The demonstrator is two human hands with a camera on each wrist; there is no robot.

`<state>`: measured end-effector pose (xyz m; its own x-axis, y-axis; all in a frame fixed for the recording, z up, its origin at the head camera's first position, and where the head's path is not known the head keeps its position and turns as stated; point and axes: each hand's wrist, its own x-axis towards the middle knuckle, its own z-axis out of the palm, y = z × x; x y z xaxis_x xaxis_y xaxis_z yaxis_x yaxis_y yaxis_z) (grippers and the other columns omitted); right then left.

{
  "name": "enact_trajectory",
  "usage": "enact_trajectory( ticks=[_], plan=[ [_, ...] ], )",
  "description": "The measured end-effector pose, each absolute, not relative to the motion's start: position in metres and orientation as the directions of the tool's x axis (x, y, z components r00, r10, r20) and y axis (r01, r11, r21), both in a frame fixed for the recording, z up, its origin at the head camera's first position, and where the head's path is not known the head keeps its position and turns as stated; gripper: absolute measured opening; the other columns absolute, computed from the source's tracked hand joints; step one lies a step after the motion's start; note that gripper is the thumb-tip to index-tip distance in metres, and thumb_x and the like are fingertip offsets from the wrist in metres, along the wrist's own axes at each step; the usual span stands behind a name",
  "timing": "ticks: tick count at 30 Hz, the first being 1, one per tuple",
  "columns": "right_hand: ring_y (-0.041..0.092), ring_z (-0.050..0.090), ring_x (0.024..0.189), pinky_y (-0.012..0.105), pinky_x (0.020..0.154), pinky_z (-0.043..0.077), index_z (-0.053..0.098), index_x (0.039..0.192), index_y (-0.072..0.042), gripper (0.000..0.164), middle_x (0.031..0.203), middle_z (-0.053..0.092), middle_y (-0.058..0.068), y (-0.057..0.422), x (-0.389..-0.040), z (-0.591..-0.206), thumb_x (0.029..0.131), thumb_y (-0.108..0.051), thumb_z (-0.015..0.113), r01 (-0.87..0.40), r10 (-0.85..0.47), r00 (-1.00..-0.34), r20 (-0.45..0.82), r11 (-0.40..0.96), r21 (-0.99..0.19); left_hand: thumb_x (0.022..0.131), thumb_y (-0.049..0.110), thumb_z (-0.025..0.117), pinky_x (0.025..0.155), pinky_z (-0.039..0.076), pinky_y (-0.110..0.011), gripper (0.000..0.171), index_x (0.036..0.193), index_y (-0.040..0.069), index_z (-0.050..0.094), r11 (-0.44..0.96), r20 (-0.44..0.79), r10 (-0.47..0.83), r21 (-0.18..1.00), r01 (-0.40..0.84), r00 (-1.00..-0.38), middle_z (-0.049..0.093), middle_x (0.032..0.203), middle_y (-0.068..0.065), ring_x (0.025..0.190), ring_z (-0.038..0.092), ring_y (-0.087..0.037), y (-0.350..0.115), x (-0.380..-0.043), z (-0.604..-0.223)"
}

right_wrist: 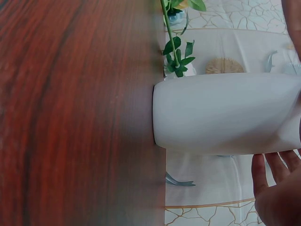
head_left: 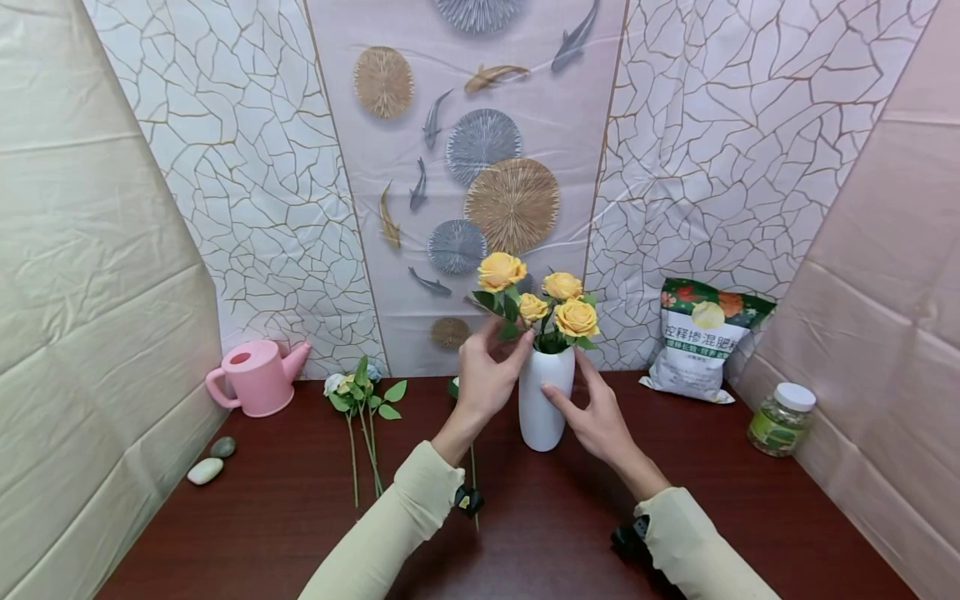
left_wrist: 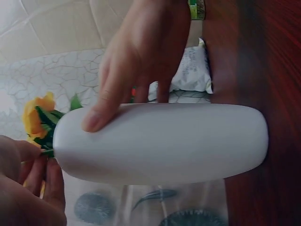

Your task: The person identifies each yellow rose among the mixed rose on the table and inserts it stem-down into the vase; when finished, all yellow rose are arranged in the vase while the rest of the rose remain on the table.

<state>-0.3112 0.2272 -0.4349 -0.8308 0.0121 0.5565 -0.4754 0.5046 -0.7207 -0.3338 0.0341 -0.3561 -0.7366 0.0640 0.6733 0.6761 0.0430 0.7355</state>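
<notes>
A white vase (head_left: 546, 400) stands upright on the dark red table, several yellow roses (head_left: 576, 318) rising from its mouth. My left hand (head_left: 486, 371) is at the left of the rim. In the left wrist view, its thumb and fingers pinch a green rose stem (left_wrist: 48, 153) right at the vase's mouth. From the right, my right hand (head_left: 600, 415) grips the upper part of the vase, thumb across the front and fingers round the far side. The right wrist view shows the base of the vase (right_wrist: 216, 115) on the tabletop.
A pink watering can (head_left: 262, 379) is at the back left, near two stones (head_left: 206, 471). Loose flowers (head_left: 363, 392) lie left of centre, with another stem (head_left: 474, 467) beneath my left arm. A fertilizer bag (head_left: 693, 342) and a lidded jar (head_left: 782, 421) are on the right.
</notes>
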Motion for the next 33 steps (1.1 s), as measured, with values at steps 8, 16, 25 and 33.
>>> enact_trajectory(
  ticks=[8,16,25,33],
  plan=[
    [0.027,0.045,0.141,0.056,0.108,0.045,0.023,0.16,-0.028,0.083,0.157,0.044,0.009,0.227,-0.311,-0.436,0.094,-0.043,0.07,-0.474,-0.005,-0.834,0.551,0.517,-0.712,0.087,0.046,0.077,0.083,0.061,-0.034,0.043,0.123,0.029,0.063,0.082,0.576,0.098,0.808,0.583,-0.812,0.073,0.109,0.004,0.098,0.072,-0.015,0.035,-0.339,-0.361],
    [0.023,0.042,0.144,0.055,0.112,0.042,0.025,0.158,-0.033,0.082,0.159,0.041,0.004,0.228,-0.311,-0.435,0.092,-0.045,0.071,-0.462,0.013,-0.84,0.542,0.508,-0.727,0.088,0.051,0.075,0.091,0.059,-0.037,0.049,0.128,0.026,0.061,-0.036,0.591,0.042,0.807,0.59,-0.806,0.072,0.114,0.005,0.103,0.069,-0.013,0.036,-0.338,-0.348],
    [0.023,0.042,0.144,0.055,0.113,0.042,0.025,0.159,-0.032,0.082,0.159,0.04,0.004,0.228,-0.312,-0.436,0.092,-0.045,0.072,-0.471,0.009,-0.833,0.553,0.513,-0.717,0.095,0.041,0.069,0.093,0.057,-0.042,0.034,0.124,0.025,0.064,-0.092,0.6,-0.011,0.796,0.598,-0.8,0.072,0.115,0.0,0.107,0.069,-0.022,0.033,-0.338,-0.344],
    [0.025,0.048,0.139,0.054,0.108,0.046,0.026,0.158,-0.032,0.08,0.155,0.045,0.007,0.228,-0.313,-0.437,0.093,-0.039,0.072,-0.493,0.001,-0.821,0.571,0.504,-0.709,0.092,0.04,0.073,0.075,0.059,-0.037,0.027,0.116,0.029,0.069,0.054,0.6,-0.034,0.799,0.598,-0.799,0.076,0.098,0.0,0.089,0.072,-0.015,0.036,-0.34,-0.353]
  ],
)
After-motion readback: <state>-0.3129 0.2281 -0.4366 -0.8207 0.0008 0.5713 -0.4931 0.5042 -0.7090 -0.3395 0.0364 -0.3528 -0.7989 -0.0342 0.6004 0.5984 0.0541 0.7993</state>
